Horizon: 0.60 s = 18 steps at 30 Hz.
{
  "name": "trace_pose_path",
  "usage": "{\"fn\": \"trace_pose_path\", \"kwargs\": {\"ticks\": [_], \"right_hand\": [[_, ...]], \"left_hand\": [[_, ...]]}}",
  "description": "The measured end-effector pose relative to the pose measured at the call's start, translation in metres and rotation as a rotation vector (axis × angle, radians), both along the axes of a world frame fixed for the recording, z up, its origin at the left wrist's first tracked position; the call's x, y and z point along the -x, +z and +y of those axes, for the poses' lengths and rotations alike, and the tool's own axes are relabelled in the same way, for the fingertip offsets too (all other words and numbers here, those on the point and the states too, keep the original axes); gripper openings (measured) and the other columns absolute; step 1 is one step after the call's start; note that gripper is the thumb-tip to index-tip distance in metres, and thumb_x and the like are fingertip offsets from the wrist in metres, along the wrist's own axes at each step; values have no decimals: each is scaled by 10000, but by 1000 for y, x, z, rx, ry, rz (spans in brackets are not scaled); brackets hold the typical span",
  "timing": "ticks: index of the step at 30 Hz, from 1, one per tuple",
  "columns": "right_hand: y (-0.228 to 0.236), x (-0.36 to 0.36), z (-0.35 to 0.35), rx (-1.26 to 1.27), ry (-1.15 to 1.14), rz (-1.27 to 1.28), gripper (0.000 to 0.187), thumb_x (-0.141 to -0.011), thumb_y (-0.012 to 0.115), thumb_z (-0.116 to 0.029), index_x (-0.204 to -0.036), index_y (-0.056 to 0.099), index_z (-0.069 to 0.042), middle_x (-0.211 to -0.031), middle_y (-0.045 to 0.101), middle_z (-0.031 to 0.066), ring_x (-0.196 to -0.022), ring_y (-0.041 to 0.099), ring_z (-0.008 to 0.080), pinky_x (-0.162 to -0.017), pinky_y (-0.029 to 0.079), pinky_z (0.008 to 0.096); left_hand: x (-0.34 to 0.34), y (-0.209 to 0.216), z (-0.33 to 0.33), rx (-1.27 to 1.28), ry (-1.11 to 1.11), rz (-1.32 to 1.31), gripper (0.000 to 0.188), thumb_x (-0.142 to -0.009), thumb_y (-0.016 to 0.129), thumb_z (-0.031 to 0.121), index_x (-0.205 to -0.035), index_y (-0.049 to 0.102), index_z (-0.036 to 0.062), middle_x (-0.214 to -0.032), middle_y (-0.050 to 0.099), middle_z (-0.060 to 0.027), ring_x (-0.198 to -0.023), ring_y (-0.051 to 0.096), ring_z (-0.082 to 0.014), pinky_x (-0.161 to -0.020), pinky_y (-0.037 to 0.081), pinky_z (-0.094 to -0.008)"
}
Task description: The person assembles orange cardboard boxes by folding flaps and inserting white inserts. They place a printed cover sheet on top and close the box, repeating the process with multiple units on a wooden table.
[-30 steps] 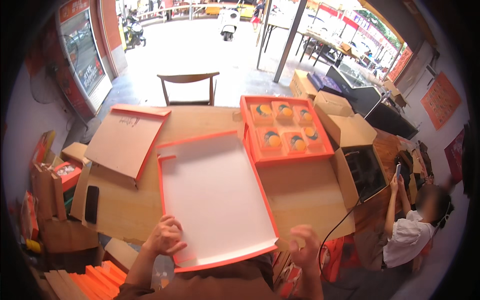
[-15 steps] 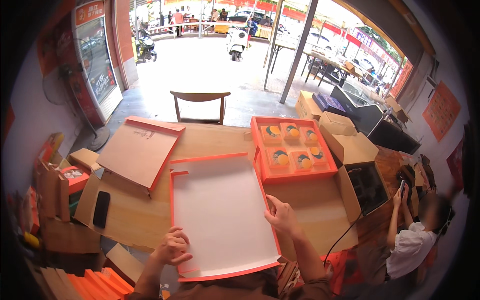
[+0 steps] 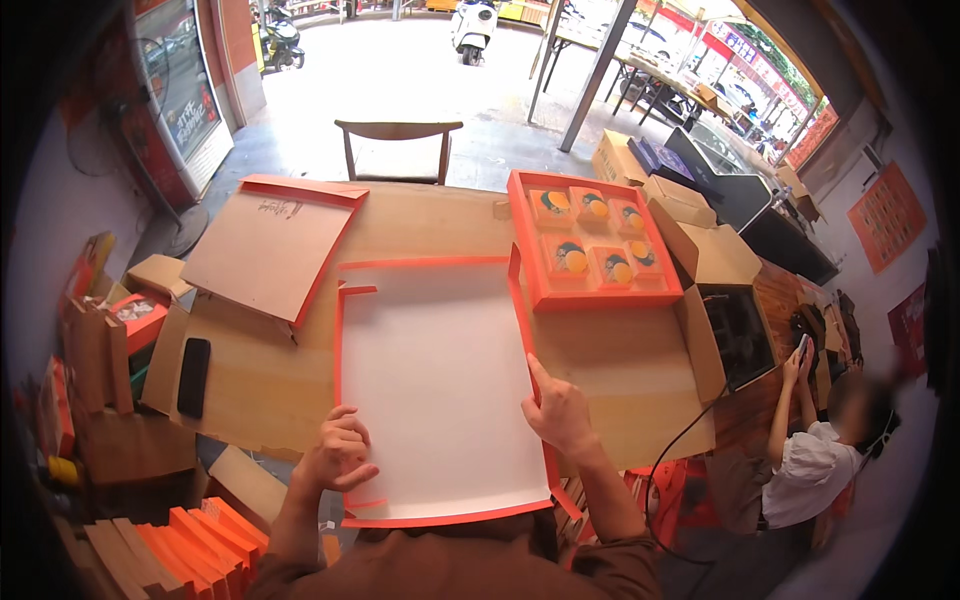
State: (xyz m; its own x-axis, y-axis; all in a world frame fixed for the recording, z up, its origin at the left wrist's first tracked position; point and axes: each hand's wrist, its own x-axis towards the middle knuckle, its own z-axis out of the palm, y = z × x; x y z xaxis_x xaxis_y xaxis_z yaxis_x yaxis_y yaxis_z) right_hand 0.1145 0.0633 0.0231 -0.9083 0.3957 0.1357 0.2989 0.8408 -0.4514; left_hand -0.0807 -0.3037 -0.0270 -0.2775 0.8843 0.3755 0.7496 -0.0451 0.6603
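A shallow cardboard box half point(image 3: 430, 380) lies before me on the table, white inside with folded orange-red edges. Its corners have loose flaps, and the upper right side strip stands up. My left hand point(image 3: 340, 450) is at the near part of its left edge, fingers loosely bent and the thumb apart, holding nothing visible. On the right edge, my right hand point(image 3: 560, 412) has its index finger stretched along the side wall, the thumb on the inner side and the other fingers curled. It grips that wall.
An orange box with several small patterned packs point(image 3: 612, 262) stands at the far right, beside an open carton point(image 3: 735, 340). A pinkish box panel point(image 3: 265, 250) and a black phone point(image 3: 194, 378) lie left. A chair point(image 3: 398, 130) stands beyond the table; a seated person point(image 3: 815, 475) is on the right.
The view has tipped downward, so the whole scene sits higher. Both hands stay at about the same spots on the box edges, with only slight finger movement.
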Motion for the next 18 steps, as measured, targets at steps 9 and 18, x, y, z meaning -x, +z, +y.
{"fn": "trace_pose_path", "kwargs": {"ticks": [9, 18], "right_hand": [[-15, 2, 3, -197, 69, -61, 608, -865, 694, -125, -1462, 647, -21, -780, 684, 158, -674, 688, 364, -655, 573, 476], [0, -25, 11, 39, 272, 135, 288, -924, 709, -38, -1210, 742, -26, -927, 697, 112, -862, 698, 293, -749, 581, 424]], "left_hand": [[0, 1, 0, -4, 22, -24, 332, -738, 862, 293, -608, 633, 90, -702, 677, -58, -839, 711, -245, -1141, 440, -554], [0, 0, 2, 17, 47, -24, 309, -720, 849, 286, -624, 616, 107, -687, 663, -45, -818, 708, -251, -1143, 429, -551]]}}
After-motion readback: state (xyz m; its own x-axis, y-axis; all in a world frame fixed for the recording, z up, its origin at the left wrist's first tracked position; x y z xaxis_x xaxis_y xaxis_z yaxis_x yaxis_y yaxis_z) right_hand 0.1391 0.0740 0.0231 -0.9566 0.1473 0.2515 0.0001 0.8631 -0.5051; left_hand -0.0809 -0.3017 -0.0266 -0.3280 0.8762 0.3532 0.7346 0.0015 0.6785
